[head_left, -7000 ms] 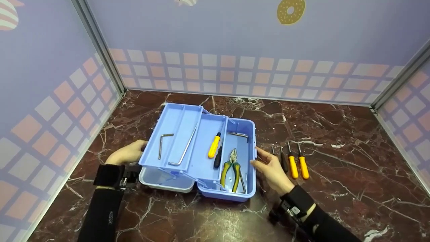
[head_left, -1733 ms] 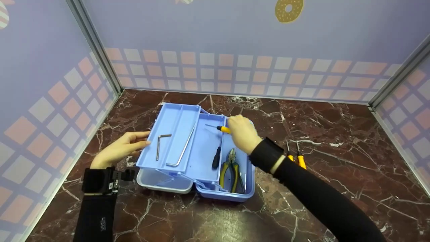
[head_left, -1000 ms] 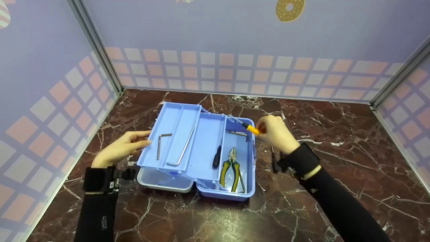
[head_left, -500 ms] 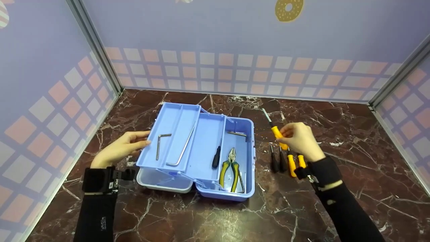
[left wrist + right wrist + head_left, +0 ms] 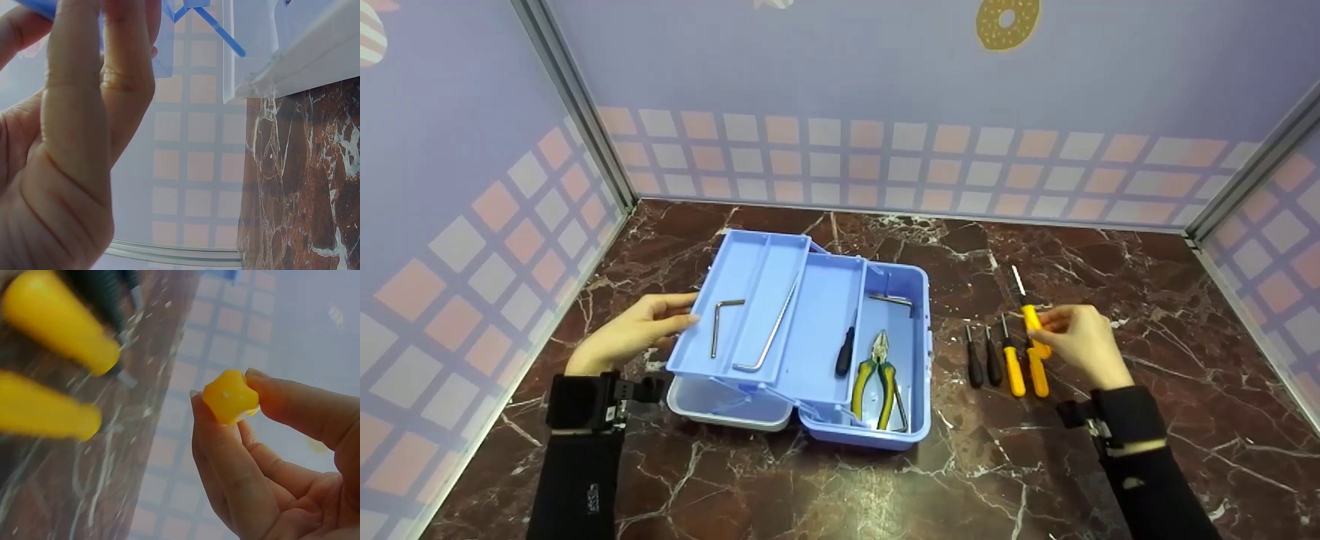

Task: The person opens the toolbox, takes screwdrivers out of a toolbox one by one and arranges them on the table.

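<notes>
My right hand (image 5: 1084, 341) pinches a yellow-handled screwdriver (image 5: 1030, 315) by its handle, blade pointing away; in the right wrist view the handle's end (image 5: 229, 398) shows between thumb and fingers. It hangs over the row on the table: two black-handled screwdrivers (image 5: 975, 364) and two yellow-handled screwdrivers (image 5: 1014, 373). My left hand (image 5: 634, 334) grips the left edge of the blue toolbox's raised tray (image 5: 727, 262), thumb and fingers at its rim. The toolbox (image 5: 922, 352) stands open with its trays fanned out. In its middle tray lies one black-handled screwdriver (image 5: 845, 352).
Two hex keys (image 5: 765, 337) lie in the upper tray. The deep compartment holds green-and-yellow pliers (image 5: 877, 379) and more hex keys (image 5: 892, 301). Everything stands on a dark red marbled table (image 5: 847, 487), with patterned panels (image 5: 885, 75) around the back and sides.
My right hand has lifted the yellow-handled screwdriver out of the middle tray and carried it right, over the toolbox wall, to the row of screwdrivers. The left hand has stayed at the tray.
</notes>
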Demonstrator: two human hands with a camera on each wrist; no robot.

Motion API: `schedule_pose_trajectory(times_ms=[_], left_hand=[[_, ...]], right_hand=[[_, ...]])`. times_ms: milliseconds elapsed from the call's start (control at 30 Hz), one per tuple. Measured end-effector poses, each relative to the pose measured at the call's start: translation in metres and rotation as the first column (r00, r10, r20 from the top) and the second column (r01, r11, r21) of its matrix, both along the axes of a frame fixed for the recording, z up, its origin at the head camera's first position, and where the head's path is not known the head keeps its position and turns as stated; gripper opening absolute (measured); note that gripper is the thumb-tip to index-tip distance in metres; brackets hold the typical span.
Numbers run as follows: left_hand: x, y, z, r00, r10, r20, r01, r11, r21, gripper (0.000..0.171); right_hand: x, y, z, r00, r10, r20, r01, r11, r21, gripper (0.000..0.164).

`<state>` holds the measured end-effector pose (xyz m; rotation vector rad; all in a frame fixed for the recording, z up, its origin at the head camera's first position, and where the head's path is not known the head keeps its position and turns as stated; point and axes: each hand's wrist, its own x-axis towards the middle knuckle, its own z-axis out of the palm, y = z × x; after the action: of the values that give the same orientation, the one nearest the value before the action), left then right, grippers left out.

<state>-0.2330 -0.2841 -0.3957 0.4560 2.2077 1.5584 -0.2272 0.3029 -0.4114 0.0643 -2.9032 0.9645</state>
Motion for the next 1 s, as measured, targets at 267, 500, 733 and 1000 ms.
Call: schedule_pose_trajectory(times_ms=[267, 500, 733, 1000], left_hand=[[0.002, -0.001, 0.002, 1.0, -0.024, -0.002, 0.024, 0.999, 0.023, 0.058], [0.003, -0.001, 0.002, 1.0, -0.017, -0.001, 0.017, 1.0, 0.025, 0.058], [0.001, -0.002, 0.001, 1.0, -0.023, 0.004, 0.022, 0.999, 0.029, 0.059], [-0.001, -0.001, -0.002, 0.999, -0.028, 0.023, 0.027, 0.999, 0.044, 0.06]], right_hand=[[0.01, 0.023, -0.017, 0.994, -0.072, 0.08, 0.067, 0.996, 0.06, 0.028], [0.014, 0.034, -0.029, 0.989, -0.08, 0.126, 0.067, 0.992, 0.103, 0.023], [0.013, 0.037, -0.039, 0.983, -0.075, 0.165, 0.054, 0.99, 0.128, 0.023], [0.01, 0.034, -0.04, 0.977, -0.059, 0.206, 0.024, 0.986, 0.168, 0.02]])
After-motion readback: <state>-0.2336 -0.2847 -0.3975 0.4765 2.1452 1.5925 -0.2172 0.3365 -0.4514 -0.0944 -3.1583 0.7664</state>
